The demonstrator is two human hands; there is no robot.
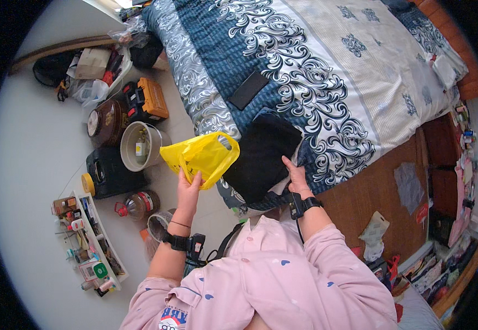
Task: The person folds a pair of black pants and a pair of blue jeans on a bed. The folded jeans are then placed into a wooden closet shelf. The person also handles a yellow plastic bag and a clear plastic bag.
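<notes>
My left hand is closed on a bright yellow plastic bag, thumb up against its near side, and the bag hangs out over the floor beside the bed. At its upper right a small greyish patch shows through the opening. To the right, my right hand grips the right edge of a folded black cloth, with the thumb on top. This cloth lies at the bed's near corner, its left side next to the bag. Part of the fingers of both hands is hidden behind what they hold.
A dark flat rectangular thing lies on the patterned bedspread. Left of the bed stand a pale bucket with a bottle inside, an orange and black case, a black jug and a red-capped bottle. A shelf holds small items.
</notes>
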